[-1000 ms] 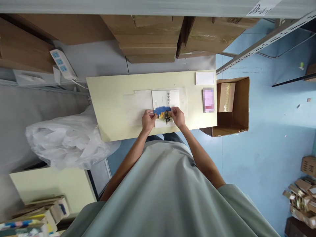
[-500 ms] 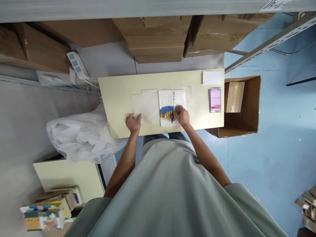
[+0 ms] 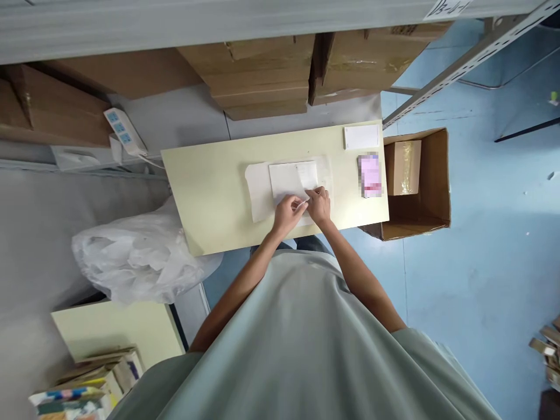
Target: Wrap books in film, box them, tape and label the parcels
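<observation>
A thin book (image 3: 284, 178) lies on a pale, see-through wrapping sheet (image 3: 259, 192) on the cream table; the sheet sticks out past its left and right sides. White covers the book's face, and whether this is a page or a layer of the sheet I cannot tell. A loose white edge lifts near the book's lower middle. My left hand (image 3: 287, 216) pinches this edge, thumb and finger together. Touching it on the right, my right hand (image 3: 319, 205) has its fingers bent onto the same spot, and its fingertips are partly hidden.
The cream table (image 3: 210, 192) bears a white pad (image 3: 361, 137) and a blurred pink item (image 3: 370, 175). An open carton (image 3: 441, 192) stands right of it. Left are a white plastic bag (image 3: 140, 256) and a power strip (image 3: 125, 133). Cardboard boxes (image 3: 258, 76) sit beyond.
My left hand has moved right, from the sheet's left end to the book beside my right hand. The book's coloured picture is now hidden under white. The view has shifted slightly.
</observation>
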A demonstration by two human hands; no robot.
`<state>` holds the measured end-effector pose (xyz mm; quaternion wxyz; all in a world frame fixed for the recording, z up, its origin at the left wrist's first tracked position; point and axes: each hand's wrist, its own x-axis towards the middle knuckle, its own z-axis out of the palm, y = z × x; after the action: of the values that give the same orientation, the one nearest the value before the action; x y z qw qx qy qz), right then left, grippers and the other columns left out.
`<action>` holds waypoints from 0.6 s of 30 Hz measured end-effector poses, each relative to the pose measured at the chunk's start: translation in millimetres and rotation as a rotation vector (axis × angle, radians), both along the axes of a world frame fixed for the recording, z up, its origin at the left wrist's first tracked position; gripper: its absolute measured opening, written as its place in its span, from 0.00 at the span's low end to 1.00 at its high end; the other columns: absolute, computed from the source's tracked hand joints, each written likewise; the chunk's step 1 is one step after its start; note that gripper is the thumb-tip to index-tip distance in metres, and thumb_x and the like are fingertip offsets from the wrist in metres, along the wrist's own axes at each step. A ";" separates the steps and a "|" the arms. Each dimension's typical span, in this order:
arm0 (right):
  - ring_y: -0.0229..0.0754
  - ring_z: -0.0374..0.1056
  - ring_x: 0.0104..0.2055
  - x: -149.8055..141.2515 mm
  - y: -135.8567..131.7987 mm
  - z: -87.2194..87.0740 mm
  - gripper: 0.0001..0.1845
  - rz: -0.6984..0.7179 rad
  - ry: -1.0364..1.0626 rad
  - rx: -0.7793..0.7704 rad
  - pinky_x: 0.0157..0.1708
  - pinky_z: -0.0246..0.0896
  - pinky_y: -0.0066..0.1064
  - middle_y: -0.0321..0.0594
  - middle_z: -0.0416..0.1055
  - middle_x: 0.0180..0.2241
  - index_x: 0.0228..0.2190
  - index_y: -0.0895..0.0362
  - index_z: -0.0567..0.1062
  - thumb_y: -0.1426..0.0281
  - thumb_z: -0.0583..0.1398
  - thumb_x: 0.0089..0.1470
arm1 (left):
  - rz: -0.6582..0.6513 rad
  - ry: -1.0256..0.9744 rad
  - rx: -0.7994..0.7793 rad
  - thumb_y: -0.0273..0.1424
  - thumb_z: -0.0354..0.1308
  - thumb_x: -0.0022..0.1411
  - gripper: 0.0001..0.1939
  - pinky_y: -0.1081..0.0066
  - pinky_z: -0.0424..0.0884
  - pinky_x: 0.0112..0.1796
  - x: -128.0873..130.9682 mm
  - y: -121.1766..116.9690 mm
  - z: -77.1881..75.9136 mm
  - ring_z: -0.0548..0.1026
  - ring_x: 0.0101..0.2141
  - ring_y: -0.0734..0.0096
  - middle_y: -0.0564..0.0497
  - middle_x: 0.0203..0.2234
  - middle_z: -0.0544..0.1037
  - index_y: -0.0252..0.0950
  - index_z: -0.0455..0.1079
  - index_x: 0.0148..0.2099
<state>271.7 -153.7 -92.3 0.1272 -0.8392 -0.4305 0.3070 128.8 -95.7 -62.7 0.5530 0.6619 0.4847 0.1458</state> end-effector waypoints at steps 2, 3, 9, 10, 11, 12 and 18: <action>0.57 0.69 0.57 14.0 -1.3 -5.9 0.13 0.051 0.066 0.024 0.59 0.69 0.45 0.52 0.73 0.55 0.46 0.55 0.84 0.74 0.60 0.67 | -0.013 0.060 -0.012 0.30 0.66 0.68 0.05 0.63 0.79 0.46 19.5 -3.1 -18.9 0.82 0.37 0.62 0.47 0.38 0.83 0.40 0.74 0.36; 0.55 0.70 0.56 21.4 -2.2 -9.0 0.13 0.071 0.116 0.046 0.59 0.70 0.44 0.52 0.74 0.53 0.43 0.55 0.84 0.76 0.58 0.66 | -0.015 0.086 -0.015 0.29 0.65 0.68 0.05 0.62 0.79 0.46 25.7 -4.3 -26.9 0.82 0.37 0.61 0.46 0.38 0.83 0.39 0.75 0.36; 0.50 0.79 0.49 43.1 -8.3 -16.1 0.15 -0.268 0.280 0.175 0.55 0.74 0.41 0.51 0.81 0.49 0.52 0.57 0.80 0.66 0.56 0.73 | -0.014 0.081 -0.032 0.36 0.66 0.72 0.07 0.59 0.79 0.49 27.8 -8.1 -48.0 0.82 0.40 0.59 0.42 0.45 0.85 0.38 0.81 0.46; 0.51 0.80 0.50 42.1 -8.3 -15.3 0.16 -0.319 0.272 0.158 0.56 0.74 0.42 0.52 0.81 0.49 0.52 0.57 0.79 0.62 0.58 0.73 | -0.007 0.069 -0.049 0.37 0.66 0.73 0.09 0.60 0.79 0.49 26.3 -7.9 -49.2 0.83 0.41 0.59 0.42 0.46 0.85 0.38 0.81 0.48; 0.52 0.81 0.50 40.4 -7.5 -14.5 0.17 -0.347 0.267 0.132 0.56 0.74 0.43 0.52 0.82 0.48 0.51 0.57 0.79 0.58 0.60 0.72 | 0.000 0.060 -0.068 0.37 0.65 0.74 0.09 0.61 0.79 0.49 25.1 -7.5 -50.4 0.83 0.42 0.59 0.42 0.47 0.85 0.38 0.80 0.49; 0.53 0.81 0.51 38.5 -6.0 -13.6 0.18 -0.363 0.267 0.104 0.56 0.74 0.44 0.52 0.83 0.47 0.49 0.57 0.79 0.56 0.62 0.71 | 0.007 0.059 -0.086 0.36 0.64 0.75 0.09 0.61 0.78 0.49 24.5 -7.0 -51.6 0.83 0.43 0.60 0.43 0.47 0.86 0.38 0.80 0.50; 0.54 0.81 0.48 40.5 10.7 -6.8 0.13 -0.395 0.304 0.013 0.54 0.75 0.44 0.49 0.85 0.43 0.38 0.54 0.78 0.58 0.70 0.59 | 0.019 0.093 -0.130 0.27 0.66 0.70 0.13 0.61 0.79 0.47 29.8 -6.5 -49.7 0.83 0.41 0.61 0.43 0.46 0.85 0.37 0.76 0.56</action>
<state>312.2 -143.1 -99.1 0.2536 -0.8504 -0.2359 0.3960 158.6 -102.2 -112.4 0.5705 0.6258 0.5245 0.0885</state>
